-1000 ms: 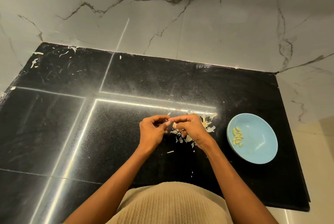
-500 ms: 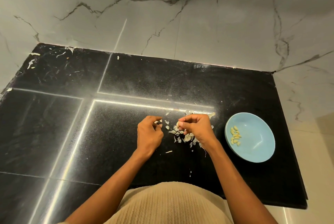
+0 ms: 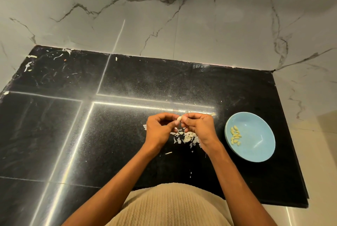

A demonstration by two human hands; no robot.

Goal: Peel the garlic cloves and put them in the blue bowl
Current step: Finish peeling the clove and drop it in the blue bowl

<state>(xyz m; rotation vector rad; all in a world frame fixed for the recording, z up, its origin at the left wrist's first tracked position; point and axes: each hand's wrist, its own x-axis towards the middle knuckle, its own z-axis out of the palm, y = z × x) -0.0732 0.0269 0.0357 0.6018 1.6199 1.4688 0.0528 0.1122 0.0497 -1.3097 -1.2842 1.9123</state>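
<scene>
Both hands, left hand (image 3: 160, 128) and right hand (image 3: 197, 127), pinch one small pale garlic clove (image 3: 179, 118) tight to tear skin off; the round blue bowl (image 3: 259, 151) waits right of this grip for easy dropping.

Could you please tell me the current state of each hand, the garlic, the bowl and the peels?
left hand: pinches the garlic clove
right hand: pinches the same clove
garlic clove: held between both hands
blue bowl: upright, holds peeled cloves
peeled cloves: clustered at the bowl's left
peels: scattered on black counter
</scene>
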